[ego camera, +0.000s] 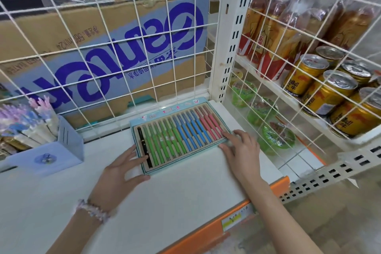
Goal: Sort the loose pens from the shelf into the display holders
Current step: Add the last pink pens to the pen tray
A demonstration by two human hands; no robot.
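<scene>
a flat pen tray (137, 125) with a light blue rim lies on the white shelf (165, 202), close to the wire grid back (107, 47). pens fill its slots side by side: 1 black pen (144, 146) at the left end, then a run of green pens (165, 140), a run of blue pens (191, 130) and a few pink pens (210, 120) at the right end.

the left hand (121, 169) lies with fingers stretched out flat against the tray's near left corner, fingertips touching the rim beside the black pen; it grasps nothing. a beaded bracelet (92, 210) sits on that wrist. the right hand (241, 146) rests on the tray's near right corner, fingers straight and spread, tips on the rim just by the pink pens; it too clasps nothing.

to the left on the same shelf stands a pale blue holder box (61, 150) packed with pens with pastel flower-like tops (26, 117). behind the grid sits a cardboard carton (103, 51) with blue lettering upside down. on the neighbouring shelves to the right stand gold cans (327, 90), bottled drinks (274, 33) and green-lidded cups (276, 136). an orange strip (206, 231) runs along the shelf's front edge.
</scene>
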